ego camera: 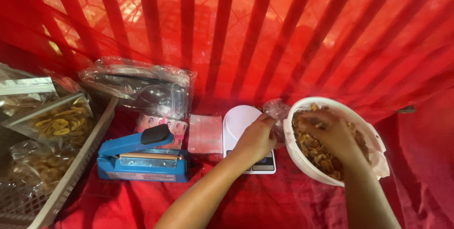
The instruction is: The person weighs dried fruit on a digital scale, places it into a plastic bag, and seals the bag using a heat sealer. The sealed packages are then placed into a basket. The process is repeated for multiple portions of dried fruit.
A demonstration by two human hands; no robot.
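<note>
Right hand (331, 136) grips chips in white colander (373, 136); left hand (255, 139) pinches clear bag (278, 111) at scale (239, 122) edge, w/ sealer (142, 158) just left.

Daylight glows through the red mesh backdrop (265, 25), tinting everything red; soft shadows, slight blur, edges curve mildly.

- I see the kitchen scale (246, 125) at the middle of the desk (283, 200), with the heat sealer (142, 155) to its left.
- Between them lies a stack of small bags (205, 133).
- The colander of chips (331, 139) sits right of the scale; my right hand (333, 134) is in it.
- My left hand (257, 136) rests over the scale, holding a clear bag (276, 110).
- A basket of filled pouches (52, 162) stands far left.
</note>
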